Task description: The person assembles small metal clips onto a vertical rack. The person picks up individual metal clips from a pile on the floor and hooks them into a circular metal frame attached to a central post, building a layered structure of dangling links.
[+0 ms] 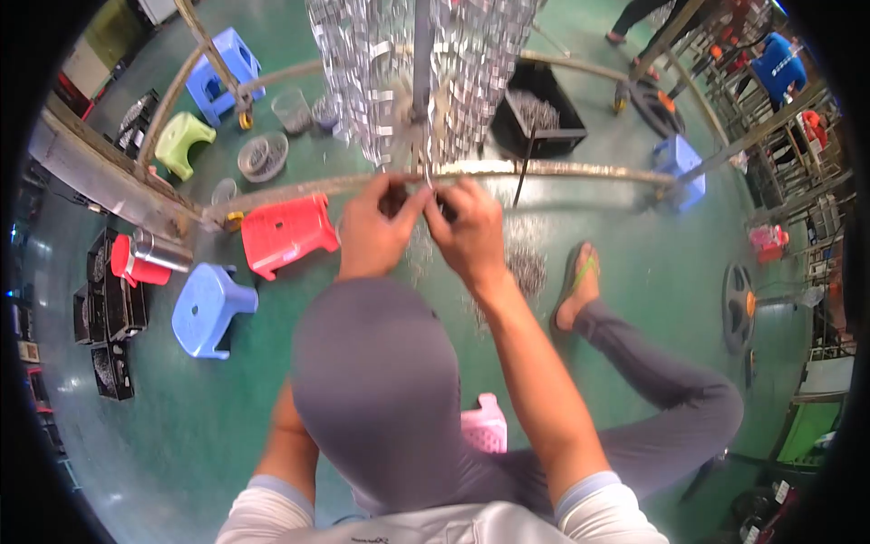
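Note:
My left hand (376, 231) and my right hand (471, 231) are raised close together in front of me, just below the hanging rows of shiny metal pieces (362, 91). Thumbs and fingertips of both hands are pinched around one small shiny metal piece (430, 178); its exact kind is too small to make out. Behind the fingertips runs the curved rail (544, 169) of a round metal frame. A grey upright pole (422, 54) stands amid the hanging pieces.
On the left are a red stool (285, 234), a blue stool (207, 308), a green stool (184, 145) and a bowl of metal parts (264, 156). A black crate (553, 136) holds more parts. Loose pieces (526, 270) lie on the floor near my sandalled foot (580, 286).

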### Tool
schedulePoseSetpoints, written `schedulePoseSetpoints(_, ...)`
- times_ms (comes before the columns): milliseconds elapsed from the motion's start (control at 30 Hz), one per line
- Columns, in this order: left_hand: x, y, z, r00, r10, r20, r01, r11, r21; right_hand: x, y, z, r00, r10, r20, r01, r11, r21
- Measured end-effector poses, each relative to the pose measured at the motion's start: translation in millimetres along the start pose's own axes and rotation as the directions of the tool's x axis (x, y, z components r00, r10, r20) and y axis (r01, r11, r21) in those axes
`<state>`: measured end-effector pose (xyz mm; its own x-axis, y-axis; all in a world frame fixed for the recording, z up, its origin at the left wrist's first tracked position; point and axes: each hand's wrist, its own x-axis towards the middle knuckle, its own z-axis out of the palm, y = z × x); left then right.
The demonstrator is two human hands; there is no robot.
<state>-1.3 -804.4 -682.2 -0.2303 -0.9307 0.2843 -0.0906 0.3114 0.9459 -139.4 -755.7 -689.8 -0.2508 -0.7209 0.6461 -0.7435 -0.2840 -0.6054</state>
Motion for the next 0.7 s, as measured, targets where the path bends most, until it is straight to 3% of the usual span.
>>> schedulePoseSetpoints(100, 10.2, -9.7, 10.9, 0.997, 0.070, -0.045, -0.069, 0.997, 0.036, 2.9, 2.2, -7.7, 1.000, 0.002, 0.019, -0.003, 0.999, 0.032)
schedulePoseSetpoints(233, 17.3, -9.8, 14.3, 0.990, 0.119, 0.073, -0.120, 0.993, 0.009, 2.5, 17.8, -18.9, 0.993, 0.016, 0.115, -0.017, 1.000, 0.010)
schedulePoseSetpoints(333, 22.8, -9.4, 15.9, 0.993, 0.057, 0.105, -0.051, 0.997, -0.061, -6.2, 21.9, -32.5, 0.953, 0.206, 0.223, -0.248, 0.951, 0.183)
schedulePoseSetpoints(367, 24.8, -6.2, 15.0, 0.993, 0.028, 0.111, -0.021, 0.998, -0.064, -21.8, 41.9, -31.4, 0.935, 0.248, 0.255, -0.285, 0.951, 0.121)
schedulePoseSetpoints(433, 27.0, 2.8, 14.2, 0.995, -0.010, 0.095, 0.016, 0.998, -0.062, -84.3, 109.3, -15.5, 0.873, 0.358, 0.332, -0.333, 0.934, -0.131)
schedulePoseSetpoints(500, 30.4, 1.7, 13.3, 0.995, 0.001, 0.097, 0.005, 0.998, -0.059, -141.5, 145.0, -14.8, 0.546, 0.633, 0.549, -0.448, 0.774, -0.448)
schedulePoseSetpoints(533, 30.5, 0.7, 13.3, 0.995, 0.002, 0.103, 0.004, 0.998, -0.056, -174.7, 159.4, -8.8, 0.507, 0.709, 0.490, -0.468, 0.703, -0.535)
schedulePoseSetpoints(667, 29.1, 3.2, 13.4, 0.991, -0.019, 0.130, 0.025, 0.999, -0.046, -220.9, 152.9, 3.3, 0.379, 0.803, 0.460, -0.601, 0.592, -0.537)
schedulePoseSetpoints(700, 29.2, 2.7, 13.4, 0.992, -0.021, 0.125, 0.026, 0.999, -0.046, -223.6, 147.6, 9.2, 0.390, 0.799, 0.457, -0.597, 0.597, -0.535)
